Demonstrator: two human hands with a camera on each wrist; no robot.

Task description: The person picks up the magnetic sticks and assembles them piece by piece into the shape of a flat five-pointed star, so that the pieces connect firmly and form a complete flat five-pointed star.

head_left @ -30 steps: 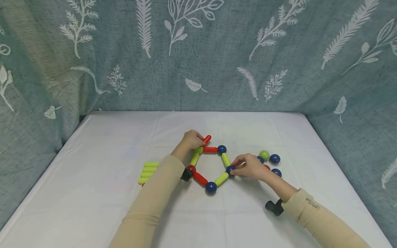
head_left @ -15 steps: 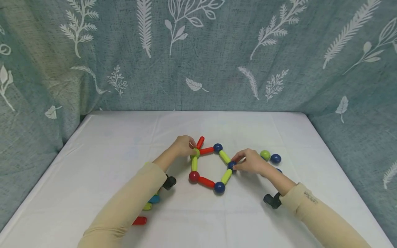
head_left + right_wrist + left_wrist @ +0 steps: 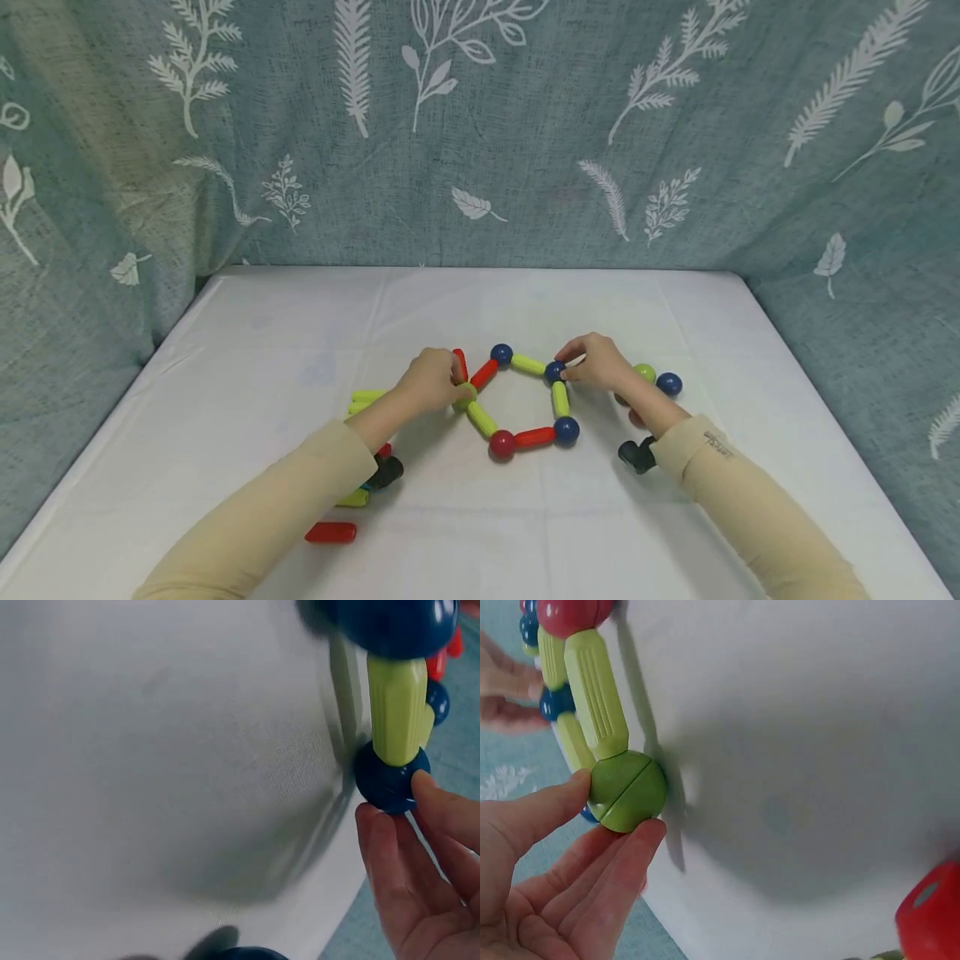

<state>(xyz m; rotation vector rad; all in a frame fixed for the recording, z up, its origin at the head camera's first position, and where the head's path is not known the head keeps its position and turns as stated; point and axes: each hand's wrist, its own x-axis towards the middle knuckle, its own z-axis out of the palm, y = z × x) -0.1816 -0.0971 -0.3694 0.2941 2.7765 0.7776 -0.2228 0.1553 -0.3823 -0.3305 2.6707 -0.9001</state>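
Pinching a green ball [image 3: 628, 791] between thumb and fingertips, the left hand [image 3: 562, 877] is holding one corner of a ring [image 3: 535, 437] of balls and sticks in the left wrist view; a green stick [image 3: 598, 694] is joining that ball to the ring's red ball [image 3: 574, 615]. In the right wrist view, the right hand [image 3: 424, 877] is gripping a blue ball [image 3: 386, 780] at another corner of the ring. In the head view, a red stick [image 3: 460, 363] is jutting outward from the ring beside the left hand. Loose balls [image 3: 669, 384] are lying on the desk [image 3: 480, 529] right of the ring; loose sticks [image 3: 332, 532] are lying left of it, partly hidden by a sleeve [image 3: 247, 512].
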